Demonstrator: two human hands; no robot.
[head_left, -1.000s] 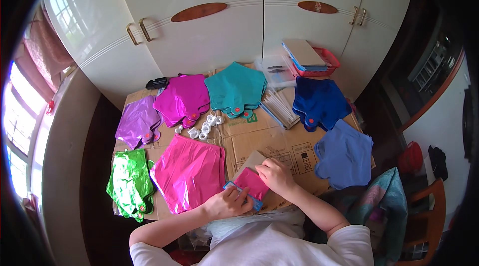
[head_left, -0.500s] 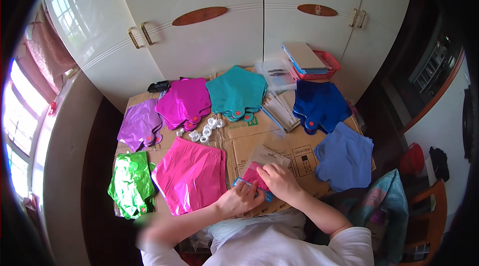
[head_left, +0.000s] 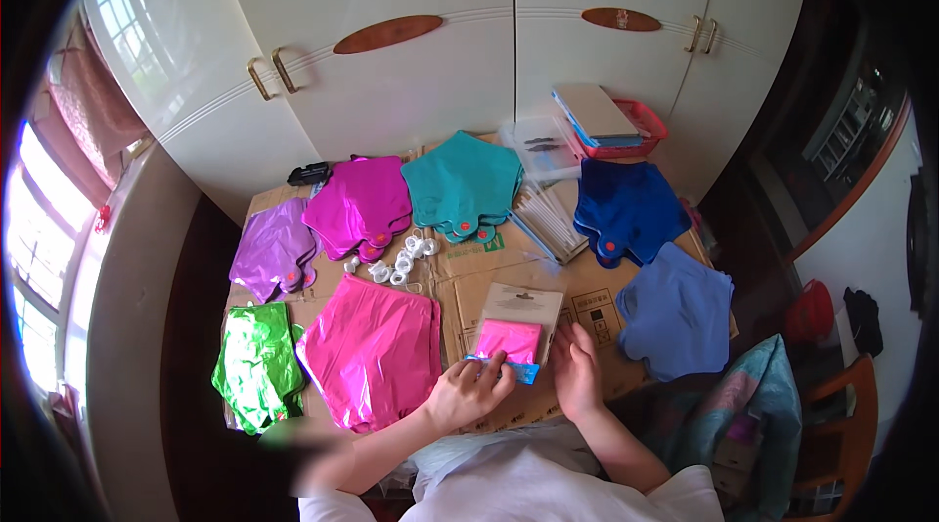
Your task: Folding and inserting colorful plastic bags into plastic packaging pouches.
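Note:
In front of me a flat packet [head_left: 525, 302] lies at a slight tilt, with a clear sleeve and a card with a hang slot. A folded piece of shiny pink foil [head_left: 509, 339] shows on it, above a blue strip at the near edge. My left hand [head_left: 471, 391] grips the packet's near left corner, a fingertip resting on the pink foil. Beside the packet's right edge is my right hand [head_left: 577, 370], fingers stretched and holding nothing. A stack of pink foil balloons [head_left: 377, 351] lies left of my left hand.
Cardboard [head_left: 465, 292] covers the table. Around its edge lie flat foil balloons in green [head_left: 256, 361], purple [head_left: 274, 243], magenta [head_left: 362, 204], teal [head_left: 465, 180], dark blue [head_left: 631, 204] and light blue [head_left: 675, 312]. White ribbon rolls [head_left: 401, 266], cards [head_left: 558, 219] and a red basket [head_left: 646, 121] stand farther back.
My right hand has come off the pink foil and moved right, its fingers now straightened. The pink foil now lies flat against the card, more of it showing. My left hand stays at the packet's near edge.

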